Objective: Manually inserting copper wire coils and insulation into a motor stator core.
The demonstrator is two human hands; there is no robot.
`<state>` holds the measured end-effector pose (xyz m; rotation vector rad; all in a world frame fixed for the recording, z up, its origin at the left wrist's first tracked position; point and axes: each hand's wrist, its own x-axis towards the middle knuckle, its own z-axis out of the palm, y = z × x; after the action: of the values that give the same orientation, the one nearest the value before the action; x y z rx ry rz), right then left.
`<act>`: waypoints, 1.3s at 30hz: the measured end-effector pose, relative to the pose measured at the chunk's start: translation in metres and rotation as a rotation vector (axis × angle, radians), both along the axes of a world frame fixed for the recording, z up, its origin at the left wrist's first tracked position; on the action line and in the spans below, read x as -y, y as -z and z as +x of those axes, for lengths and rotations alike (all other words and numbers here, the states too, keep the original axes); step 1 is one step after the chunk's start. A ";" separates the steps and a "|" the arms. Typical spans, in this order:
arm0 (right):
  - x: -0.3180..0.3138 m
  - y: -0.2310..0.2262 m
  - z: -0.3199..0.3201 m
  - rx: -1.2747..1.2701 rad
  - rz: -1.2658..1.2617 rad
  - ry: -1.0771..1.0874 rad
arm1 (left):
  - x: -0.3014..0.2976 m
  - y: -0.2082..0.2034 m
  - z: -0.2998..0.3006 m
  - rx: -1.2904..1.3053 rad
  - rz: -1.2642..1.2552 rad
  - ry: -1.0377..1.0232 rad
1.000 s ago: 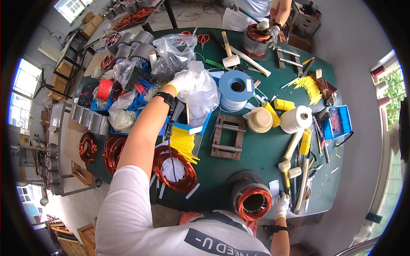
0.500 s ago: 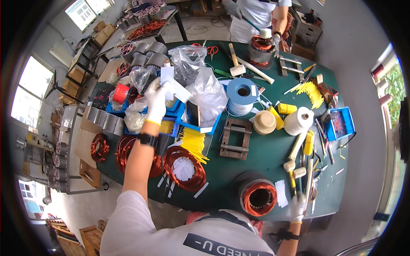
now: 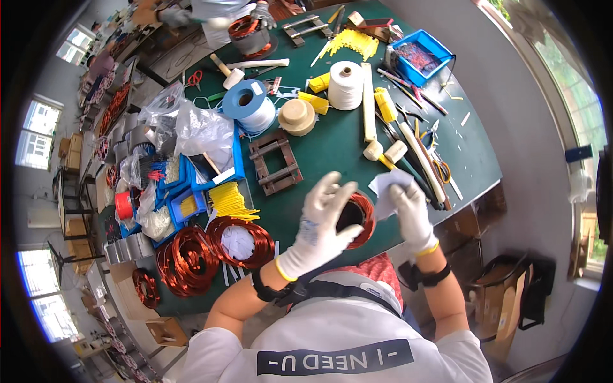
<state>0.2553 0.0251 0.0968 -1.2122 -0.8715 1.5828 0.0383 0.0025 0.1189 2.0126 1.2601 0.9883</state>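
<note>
Head view, starting at the left: shows a red spool [image 3: 123, 205] and, below it, a row of gray metal cylinders [image 3: 129, 249]. Lower down, on the green tabletop [image 3: 332, 143], shows a small copper coil [image 3: 146, 288], then larger copper coils [image 3: 186, 262] overlapping one another. To their right, includes one more wire ring [image 3: 263, 236] encircling white pieces [image 3: 236, 242]. Above that, shows blue bins [image 3: 239, 167] under crumpled clear plastic bags [image 3: 203, 131], with a bundle of yellow strips [image 3: 231, 203] alongside.

Continues with a blue-flanged reel [image 3: 244, 101] wound in white, a brown metal frame [image 3: 282, 177] with two rods, and, at the upper edge, a co-worker's gray-gloved hand [image 3: 263, 16] beside another copper-wound piece [image 3: 252, 43].

Holds the left hand [image 3: 317, 233], white-gloved, spread, fingers and thumb well apart, partly covering a copper-wound stator [image 3: 366, 220] near the table's near edge; impossible to tell whether touching it. Farther back, shows a white thread cone [image 3: 345, 86] and two mallets [image 3: 395, 151]. Just right of the stator, pinches a white sheet [image 3: 384, 191] between thumb and fingers of the right hand [image 3: 414, 220], also white-gloved. Ends with yellow-handled scissors [image 3: 442, 169] beyond.
</note>
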 end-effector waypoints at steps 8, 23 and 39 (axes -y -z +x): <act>-0.003 0.174 0.063 1.526 0.258 -0.456 | 0.036 0.102 -0.080 -0.027 -0.223 -0.500; 0.024 0.216 0.078 1.534 0.629 -0.205 | 0.110 0.164 -0.121 -0.423 -0.299 -0.260; 0.274 0.234 0.221 1.237 -0.949 -0.675 | 0.089 0.213 -0.119 -0.534 -0.534 -0.087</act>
<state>0.4764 -0.2489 -0.1376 -2.9805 -1.4178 1.7214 -0.0803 -0.0868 -0.0940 1.8413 1.6781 0.0954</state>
